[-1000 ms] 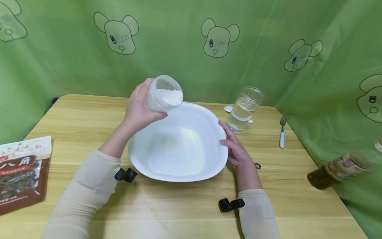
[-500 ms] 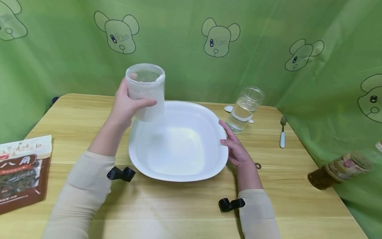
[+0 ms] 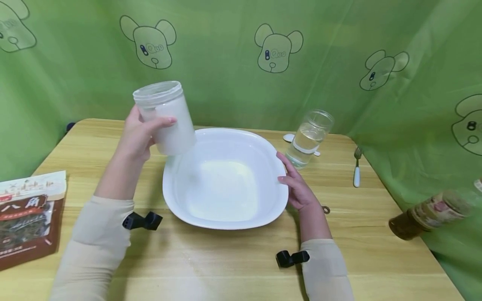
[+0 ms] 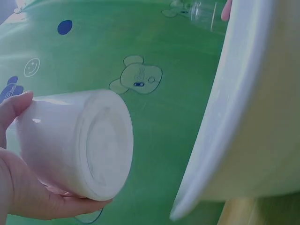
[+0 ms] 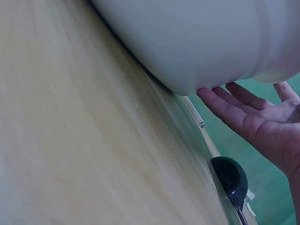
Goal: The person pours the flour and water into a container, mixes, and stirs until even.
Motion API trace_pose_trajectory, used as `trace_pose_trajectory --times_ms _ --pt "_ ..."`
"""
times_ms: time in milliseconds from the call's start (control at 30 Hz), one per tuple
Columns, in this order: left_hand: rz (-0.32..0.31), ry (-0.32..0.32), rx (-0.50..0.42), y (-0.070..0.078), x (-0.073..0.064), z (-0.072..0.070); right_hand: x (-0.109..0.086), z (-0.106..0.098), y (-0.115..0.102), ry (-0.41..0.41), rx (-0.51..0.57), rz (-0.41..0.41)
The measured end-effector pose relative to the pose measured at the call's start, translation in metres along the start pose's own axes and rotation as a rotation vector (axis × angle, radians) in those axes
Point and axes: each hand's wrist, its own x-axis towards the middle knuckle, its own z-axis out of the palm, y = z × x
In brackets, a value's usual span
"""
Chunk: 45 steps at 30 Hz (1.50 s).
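Note:
My left hand (image 3: 137,133) grips a clear, wide-mouthed jar (image 3: 169,125), clouded white, above the left rim of a white basin (image 3: 226,225). The jar is nearly upright, its mouth leaning a little to the left. In the left wrist view the round bottom of the jar (image 4: 110,145) faces the camera, fingers below and thumb above. My right hand (image 3: 299,188) holds the basin's right side, thumb at the rim. From the right wrist view, its fingers (image 5: 229,110) touch the outside of the basin wall (image 5: 201,42).
A glass of water (image 3: 306,140) stands behind the right hand, overlapping a white spoon (image 3: 288,137). Farther right are a fork (image 3: 356,167) and a bottle of brown liquid (image 3: 429,213). A brown spice packet (image 3: 30,221) lies left. Beyond the right hand is a dark, rounded scoop (image 5: 230,178).
My left hand has turned the jar from tipped over the basin, white powder showing inside, to nearly upright, and moved it left. The right hand and basin have stayed put.

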Motion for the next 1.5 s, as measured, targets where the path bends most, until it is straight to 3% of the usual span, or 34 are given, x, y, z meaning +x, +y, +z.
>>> trace_pose_trajectory --times_ms 300,500,833,1233,1500 --pt "0.122 0.167 0.103 0.001 0.0 -0.027 0.0 0.0 -0.001 -0.015 0.009 -0.01" --pt "0.109 0.257 0.226 -0.009 0.006 -0.047 0.0 0.0 -0.001 -0.008 -0.001 -0.006" --pt "0.137 0.283 0.308 -0.049 0.022 -0.067 0.0 0.002 0.002 -0.014 0.002 0.004" --pt "0.105 0.344 0.234 -0.091 0.039 -0.082 0.001 0.0 0.003 -0.001 -0.015 0.012" --pt "0.089 0.342 0.315 -0.109 0.051 -0.087 0.002 -0.003 0.006 -0.086 -0.008 -0.054"
